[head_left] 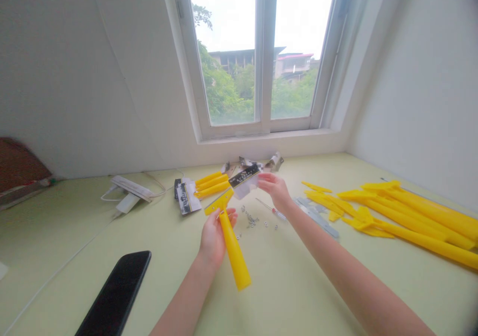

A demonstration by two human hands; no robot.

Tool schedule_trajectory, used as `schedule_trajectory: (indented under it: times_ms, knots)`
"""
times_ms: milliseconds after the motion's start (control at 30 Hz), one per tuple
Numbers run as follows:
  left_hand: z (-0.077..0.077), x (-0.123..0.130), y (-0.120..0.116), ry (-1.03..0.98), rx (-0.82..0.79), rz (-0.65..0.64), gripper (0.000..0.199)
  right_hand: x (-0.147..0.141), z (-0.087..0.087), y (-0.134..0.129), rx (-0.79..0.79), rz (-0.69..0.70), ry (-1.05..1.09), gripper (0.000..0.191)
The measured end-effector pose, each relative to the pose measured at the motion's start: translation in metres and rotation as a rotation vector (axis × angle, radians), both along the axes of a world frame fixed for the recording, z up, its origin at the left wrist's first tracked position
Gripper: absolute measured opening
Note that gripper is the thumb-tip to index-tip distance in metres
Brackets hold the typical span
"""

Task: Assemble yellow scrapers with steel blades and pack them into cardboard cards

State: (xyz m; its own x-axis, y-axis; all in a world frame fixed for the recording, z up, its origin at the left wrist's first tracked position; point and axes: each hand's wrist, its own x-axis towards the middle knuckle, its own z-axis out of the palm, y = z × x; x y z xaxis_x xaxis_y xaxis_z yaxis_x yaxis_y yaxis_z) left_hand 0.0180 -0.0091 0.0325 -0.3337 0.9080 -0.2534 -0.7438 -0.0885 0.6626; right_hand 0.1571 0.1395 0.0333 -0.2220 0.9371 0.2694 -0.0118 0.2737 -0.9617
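Observation:
My left hand (pixel 214 237) grips a yellow plastic scraper handle (pixel 232 244) near its wide, flat head, with the long shaft pointing down towards me. My right hand (pixel 275 190) holds a black-and-white carded packet (pixel 244 180) by its right end, close above the scraper's head. The two hands are apart, and the packet's left end is near the scraper's head. Between my hands, small metal nuts and screws (pixel 251 220) lie scattered on the table, with a small red-handled screwdriver (pixel 272 210) just below my right hand.
Several yellow scraper parts (pixel 411 216) lie at right beside grey metal strips (pixel 317 218). Further back are short yellow handles (pixel 211 185), black-and-white cards (pixel 186 196) and metal pieces (pixel 254 164). A black phone (pixel 115 293) and white charger (pixel 130 191) lie at left on the pale green table (pixel 298 286).

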Motion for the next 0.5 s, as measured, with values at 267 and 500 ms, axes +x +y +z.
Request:
schedule_trajectory:
  times_ms: [267, 500]
  knots:
    - [0.005, -0.009, 0.001, -0.168, 0.102, 0.174, 0.018, 0.073, 0.011, -0.045, -0.063, 0.325, 0.165, 0.029]
    - [0.006, -0.017, 0.0, -0.171, 0.119, 0.274, 0.024, 0.093, 0.003, -0.062, -0.096, 0.593, -0.124, 0.016]
